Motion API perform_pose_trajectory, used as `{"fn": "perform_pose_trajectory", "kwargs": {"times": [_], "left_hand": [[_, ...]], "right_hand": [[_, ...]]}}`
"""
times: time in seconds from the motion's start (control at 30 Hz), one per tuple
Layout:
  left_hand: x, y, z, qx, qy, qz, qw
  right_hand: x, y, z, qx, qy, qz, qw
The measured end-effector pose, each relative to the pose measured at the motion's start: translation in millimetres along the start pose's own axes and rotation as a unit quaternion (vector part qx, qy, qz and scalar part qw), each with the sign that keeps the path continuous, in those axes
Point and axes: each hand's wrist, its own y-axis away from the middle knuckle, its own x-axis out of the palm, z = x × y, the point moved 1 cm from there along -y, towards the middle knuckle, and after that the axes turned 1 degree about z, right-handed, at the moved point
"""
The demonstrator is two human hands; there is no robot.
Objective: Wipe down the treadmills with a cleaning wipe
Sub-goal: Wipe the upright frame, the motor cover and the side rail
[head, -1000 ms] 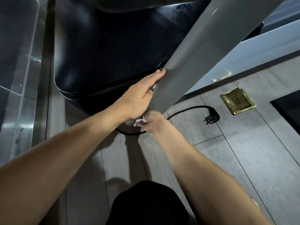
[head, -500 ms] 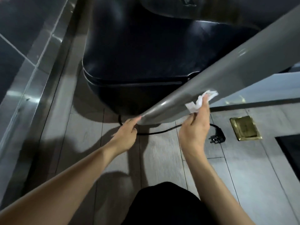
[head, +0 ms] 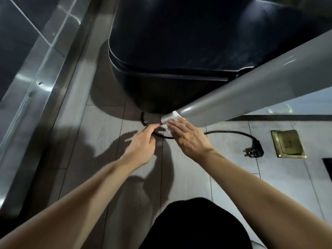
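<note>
The treadmill's grey upright post point(head: 251, 83) slants down from the upper right to its foot beside the black motor hood point(head: 179, 51). My right hand point(head: 188, 137) lies with straight fingers over a white cleaning wipe point(head: 175, 115), pressing it against the lowest end of the post. My left hand point(head: 143, 142) hovers just left of the post's foot, its fingers stretched toward the wipe's loose corner, holding nothing that I can see.
A black power cord point(head: 224, 133) runs from under the hood across the grey tiled floor to an unplugged plug point(head: 254, 150). A brass floor socket cover point(head: 288, 143) lies to the right. A steel-framed glass wall point(head: 36, 69) lines the left side.
My right hand slid the wipe down the post from its middle to its foot. My left hand has come off the post and now hovers beside it.
</note>
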Motion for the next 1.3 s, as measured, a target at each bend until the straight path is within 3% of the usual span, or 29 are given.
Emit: {"fn": "perform_pose_trajectory", "kwargs": {"times": [0.17, 0.3, 0.5, 0.63, 0.8, 0.9, 1.0, 1.13, 1.2, 1.3], "left_hand": [[-2.2, 5.7, -8.4, 0.028, -0.033, 0.004, 0.999], [-8.7, 1.9, -23.3, 0.073, -0.064, -0.006, 0.995], [-4.5, -16.0, -73.4, 0.171, -0.065, -0.036, 0.983], [-1.3, -19.8, -132.8, 0.253, -0.056, -0.072, 0.963], [1.4, -34.8, -201.9, 0.36, -0.065, -0.099, 0.925], [0.1, -43.4, -241.3, 0.392, -0.055, -0.112, 0.911], [1.3, -52.0, -282.0, 0.428, -0.047, -0.094, 0.898], [6.1, -57.8, -311.4, 0.422, -0.015, 0.004, 0.907], [2.1, -62.4, -309.7, 0.403, -0.015, 0.033, 0.914], [-9.2, -66.5, -307.5, 0.391, -0.039, 0.082, 0.916]], "right_hand": [[5.1, -38.6, 3.1, -0.056, 0.062, 0.024, 0.996], [-5.5, -15.9, -19.6, -0.081, 0.105, 0.032, 0.991], [-53.4, 63.0, -113.0, -0.086, -0.005, -0.022, 0.996], [-86.2, 104.6, -153.9, -0.073, -0.005, -0.078, 0.994], [-127.6, 147.4, -170.7, -0.004, -0.011, -0.164, 0.986], [-163.2, 167.1, -176.9, 0.103, -0.014, -0.238, 0.966], [-197.4, 177.2, -189.8, 0.26, 0.005, -0.356, 0.898], [-212.7, 170.0, -201.0, 0.477, -0.071, -0.532, 0.696], [-205.9, 156.3, -199.0, 0.514, -0.126, -0.58, 0.62], [-188.9, 137.9, -190.3, 0.529, -0.151, -0.618, 0.561]]}}
